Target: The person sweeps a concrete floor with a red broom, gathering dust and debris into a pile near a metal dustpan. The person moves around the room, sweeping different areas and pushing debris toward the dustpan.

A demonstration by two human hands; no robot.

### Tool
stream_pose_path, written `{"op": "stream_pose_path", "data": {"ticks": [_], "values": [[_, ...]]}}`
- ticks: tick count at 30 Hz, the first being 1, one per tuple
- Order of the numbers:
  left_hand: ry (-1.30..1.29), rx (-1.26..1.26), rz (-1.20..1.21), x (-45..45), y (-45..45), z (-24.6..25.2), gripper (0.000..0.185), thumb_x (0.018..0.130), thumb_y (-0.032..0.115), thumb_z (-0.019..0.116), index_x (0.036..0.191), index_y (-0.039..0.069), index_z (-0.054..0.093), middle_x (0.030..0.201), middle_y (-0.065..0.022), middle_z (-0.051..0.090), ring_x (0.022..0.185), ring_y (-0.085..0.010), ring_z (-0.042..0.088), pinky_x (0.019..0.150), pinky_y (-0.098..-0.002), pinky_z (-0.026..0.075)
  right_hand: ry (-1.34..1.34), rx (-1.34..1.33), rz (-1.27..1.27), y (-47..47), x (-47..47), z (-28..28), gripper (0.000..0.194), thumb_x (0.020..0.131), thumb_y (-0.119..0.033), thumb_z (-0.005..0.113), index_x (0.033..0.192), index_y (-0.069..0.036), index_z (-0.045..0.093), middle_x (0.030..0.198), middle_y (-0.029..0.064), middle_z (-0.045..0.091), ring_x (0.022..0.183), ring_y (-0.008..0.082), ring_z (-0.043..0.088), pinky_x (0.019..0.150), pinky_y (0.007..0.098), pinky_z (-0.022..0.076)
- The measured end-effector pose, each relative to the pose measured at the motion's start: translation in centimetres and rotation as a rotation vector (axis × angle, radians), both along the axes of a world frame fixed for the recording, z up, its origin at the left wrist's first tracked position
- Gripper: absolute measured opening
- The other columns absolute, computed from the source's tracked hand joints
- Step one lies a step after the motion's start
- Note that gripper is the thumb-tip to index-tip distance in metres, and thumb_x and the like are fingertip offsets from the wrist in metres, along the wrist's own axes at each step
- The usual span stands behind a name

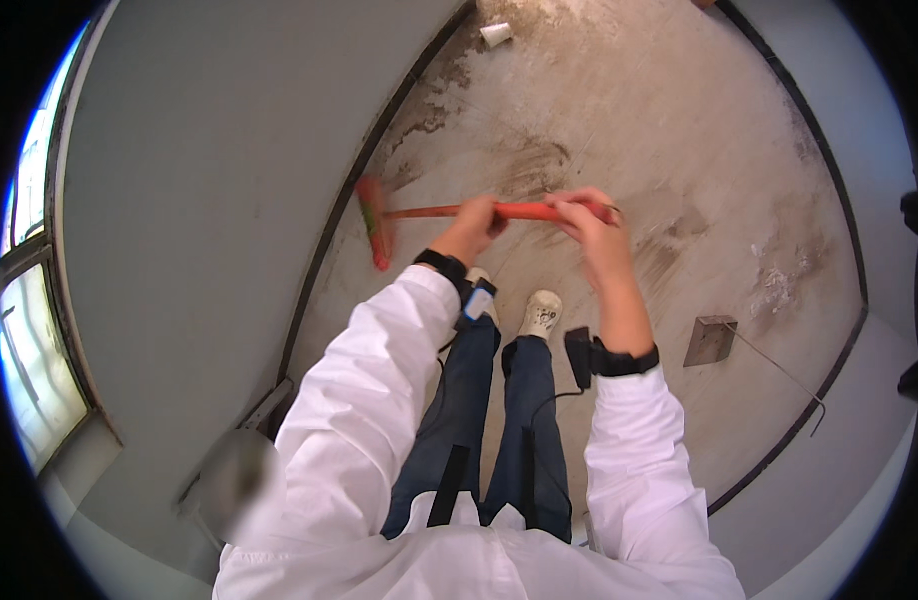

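Observation:
Both my hands hold the long red handle of a broom (pixel 525 211). My left hand (pixel 474 223) is closed around the middle of the handle. Near the handle's top end, at the right, my right hand (pixel 590 217) grips it. The broom head (pixel 375 223), red with some green, is blurred and lies to the left over the floor, close to the dark skirting along the left wall. Whether its bristles touch the floor I cannot tell. Dark smears mark the concrete floor (pixel 729 150) beyond my hands.
A white cup (pixel 496 34) lies on its side at the far end. To the right, a metal dustpan (pixel 710 341) with a long thin wire handle stands on the floor. Walls with dark skirting (pixel 826 157) close in both sides. A window (pixel 42 360) is at the far left.

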State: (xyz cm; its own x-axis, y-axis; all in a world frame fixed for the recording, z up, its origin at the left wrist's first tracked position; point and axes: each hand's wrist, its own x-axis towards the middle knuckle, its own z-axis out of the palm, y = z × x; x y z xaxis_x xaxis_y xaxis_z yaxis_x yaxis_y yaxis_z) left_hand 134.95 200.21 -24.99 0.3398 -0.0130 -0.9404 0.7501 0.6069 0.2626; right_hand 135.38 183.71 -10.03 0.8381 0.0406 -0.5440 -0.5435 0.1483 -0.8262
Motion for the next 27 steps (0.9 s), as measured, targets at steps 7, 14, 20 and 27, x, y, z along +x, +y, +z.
{"op": "stream_pose_path", "data": {"ticks": [7,14,20,27], "values": [[-0.052,-0.047,-0.141,0.2,-5.5,8.2,0.009,0.083,0.01,0.052,0.086,0.002,0.048,0.08,-0.0095,0.053,0.069,-0.0215,0.057,0.057,-0.0335,0.053,-0.189,-0.072,-0.184,-3.5,-3.8,7.4,0.006,0.081,-0.002,0.055,0.082,0.003,0.058,0.09,0.0126,0.065,0.097,0.0229,0.061,0.085,0.0324,0.0474],[0.077,0.009,0.107,-5.9,3.0,4.0,0.006,0.083,0.009,0.05,0.082,0.003,0.049,0.079,-0.0097,0.052,0.07,-0.0209,0.057,0.059,-0.0329,0.051,-0.176,-0.083,0.113,2.4,-5.2,4.0,0.01,0.079,-0.008,0.06,0.083,-0.001,0.064,0.078,0.0038,0.063,0.074,0.0095,0.056,0.069,0.0237,0.045],[0.12,0.047,0.118,-4.7,5.5,-4.1,0.002,0.083,0.009,0.051,0.084,0.008,0.05,0.082,-0.0086,0.052,0.072,-0.0241,0.057,0.057,-0.0361,0.05,-0.074,-0.011,0.105,3.1,-2.1,-4.1,0.008,0.079,-0.007,0.061,0.082,0.0,0.063,0.088,0.0074,0.066,0.085,0.0129,0.059,0.078,0.0247,0.0465],[-0.013,0.096,-0.267,2.0,-10.1,-1.1,0.006,0.083,0.011,0.05,0.086,0.006,0.048,0.078,-0.0077,0.051,0.066,-0.02,0.054,0.055,-0.0332,0.05,-0.019,0.087,-0.34,-8.6,-3.0,-0.9,0.006,0.081,-0.003,0.056,0.085,0.0,0.058,0.096,0.0132,0.064,0.099,0.0237,0.06,0.086,0.0326,0.0487]]}}
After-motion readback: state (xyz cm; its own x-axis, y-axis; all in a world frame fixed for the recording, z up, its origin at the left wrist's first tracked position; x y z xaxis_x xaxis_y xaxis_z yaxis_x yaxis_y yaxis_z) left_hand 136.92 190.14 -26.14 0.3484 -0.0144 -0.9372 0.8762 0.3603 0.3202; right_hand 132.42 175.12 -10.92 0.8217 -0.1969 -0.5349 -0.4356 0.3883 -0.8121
